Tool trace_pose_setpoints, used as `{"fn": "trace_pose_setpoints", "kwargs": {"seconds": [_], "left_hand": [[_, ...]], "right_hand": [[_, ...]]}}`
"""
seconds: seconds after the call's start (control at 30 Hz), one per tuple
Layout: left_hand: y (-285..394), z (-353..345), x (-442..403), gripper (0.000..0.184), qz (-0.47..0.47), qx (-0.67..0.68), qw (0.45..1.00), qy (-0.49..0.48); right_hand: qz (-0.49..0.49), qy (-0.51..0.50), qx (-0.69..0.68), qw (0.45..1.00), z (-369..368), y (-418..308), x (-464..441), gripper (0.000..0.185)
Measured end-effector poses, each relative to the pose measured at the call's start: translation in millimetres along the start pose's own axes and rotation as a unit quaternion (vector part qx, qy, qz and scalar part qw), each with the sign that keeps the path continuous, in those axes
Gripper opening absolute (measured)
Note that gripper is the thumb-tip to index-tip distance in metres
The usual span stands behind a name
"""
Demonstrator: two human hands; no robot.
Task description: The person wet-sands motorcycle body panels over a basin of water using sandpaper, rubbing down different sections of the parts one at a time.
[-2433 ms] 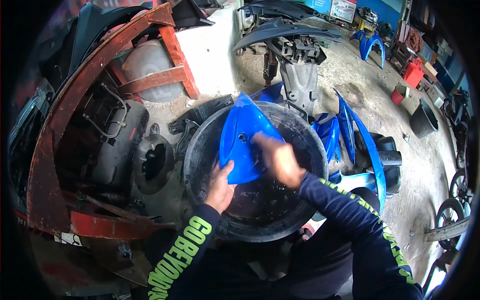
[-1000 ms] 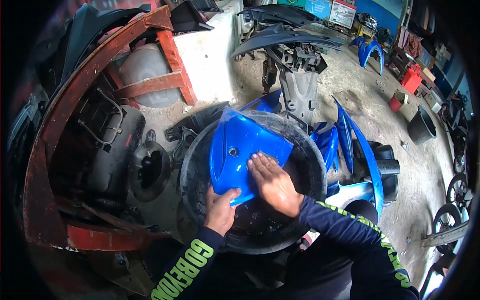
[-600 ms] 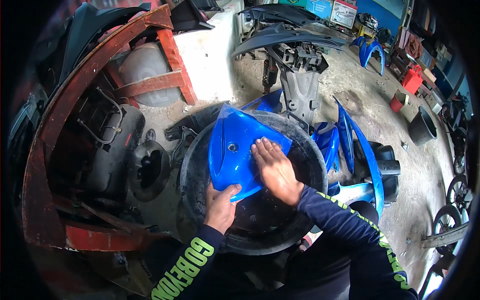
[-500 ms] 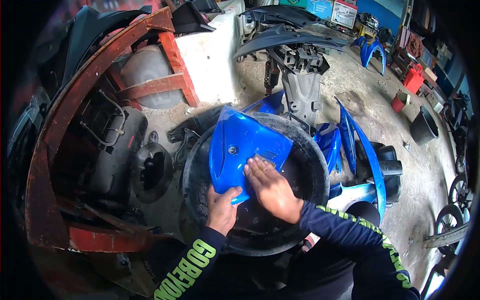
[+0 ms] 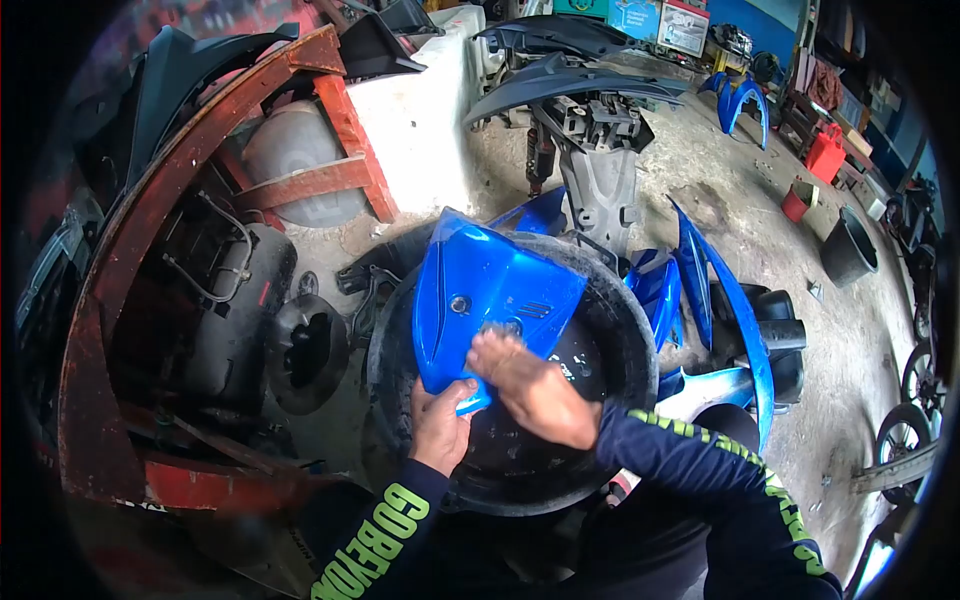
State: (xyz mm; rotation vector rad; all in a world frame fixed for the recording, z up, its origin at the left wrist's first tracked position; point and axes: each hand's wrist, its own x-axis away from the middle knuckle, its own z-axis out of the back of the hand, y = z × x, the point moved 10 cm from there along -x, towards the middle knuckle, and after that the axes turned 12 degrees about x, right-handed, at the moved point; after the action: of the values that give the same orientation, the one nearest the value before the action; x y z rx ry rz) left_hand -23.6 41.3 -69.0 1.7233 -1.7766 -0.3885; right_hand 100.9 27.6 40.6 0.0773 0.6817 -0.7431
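Observation:
A glossy blue motorcycle body panel (image 5: pixel 475 270) is tilted up over a round black tub (image 5: pixel 645 400). My left hand (image 5: pixel 442 425) grips the panel's lower end, thumb on the front face. Across the panel's lower right part lies my right hand (image 5: pixel 530 385), its fingers pressed together and smeared by motion. A small greyish patch shows at its fingertips, too blurred to name. Near the upper left of the panel is a round hole, and slots are cut on its right side. Water or wet marks glint in the dark tub.
More blue panels (image 5: pixel 725 290) lie right of the tub. Behind it stands a partly stripped motorcycle frame (image 5: pixel 600 185). A reddish wooden frame (image 5: pixel 100 330) and a grey tank (image 5: pixel 235 310) are at left. A dark bucket (image 5: pixel 848 248) and a red container (image 5: pixel 825 155) sit farther right.
My right hand has slid down and left across the panel, uncovering the slots. My left hand keeps its grip, and the panel has barely shifted.

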Motion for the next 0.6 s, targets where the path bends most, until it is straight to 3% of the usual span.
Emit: {"fn": "trace_pose_setpoints", "kwargs": {"seconds": [0.07,0.1,0.17,0.23,0.27,0.3,0.37,0.4,0.5,0.57,0.6], "left_hand": [[-2.6,-0.1,-0.4,0.054,0.008,0.014,1.0,-0.002],[-2.1,-3.0,0.8,0.053,0.003,0.005,1.0,0.003],[-2.2,0.6,2.1,0.052,0.0,-0.006,1.0,0.01],[-5.9,5.6,-4.4,0.052,0.015,-0.014,1.0,-0.003],[-5.8,3.5,-3.5,0.052,0.013,-0.01,1.0,-0.002],[-4.0,1.7,-1.6,0.052,0.006,0.003,1.0,0.008],[-3.5,-1.4,3.0,0.052,0.005,0.012,1.0,0.019],[-1.9,-6.3,4.4,0.053,0.0,0.017,1.0,0.014],[-4.5,5.7,-1.2,0.054,0.007,0.024,1.0,0.006],[-7.5,3.3,-1.9,0.055,0.024,0.029,0.999,0.006],[-10.2,3.4,-0.5,0.055,0.026,0.04,0.999,0.016]], "right_hand": [[0.001,-0.006,0.015,1.0,-2.9,10.9,-6.1,0.044],[-0.096,-0.068,-0.047,0.992,-10.5,49.0,-9.6,0.045],[-0.079,0.007,0.027,0.997,0.5,54.2,-15.6,0.047],[0.007,-0.02,0.001,1.0,-4.0,-6.0,2.4,0.045],[-0.006,-0.039,-0.088,0.995,-8.7,-11.3,8.2,0.048],[-0.005,-0.039,-0.087,0.995,-8.4,-3.0,3.8,0.048],[-0.061,-0.053,0.066,0.995,-11.5,40.0,-11.7,0.05],[-0.096,-0.005,0.042,0.994,-7.4,62.1,-13.8,0.051],[-0.055,-0.03,-0.013,0.998,-9.9,8.3,2.5,0.046],[-0.06,-0.055,-0.043,0.996,-14.9,15.2,6.5,0.047],[-0.089,-0.048,0.012,0.995,-16.0,38.1,1.7,0.047]]}}
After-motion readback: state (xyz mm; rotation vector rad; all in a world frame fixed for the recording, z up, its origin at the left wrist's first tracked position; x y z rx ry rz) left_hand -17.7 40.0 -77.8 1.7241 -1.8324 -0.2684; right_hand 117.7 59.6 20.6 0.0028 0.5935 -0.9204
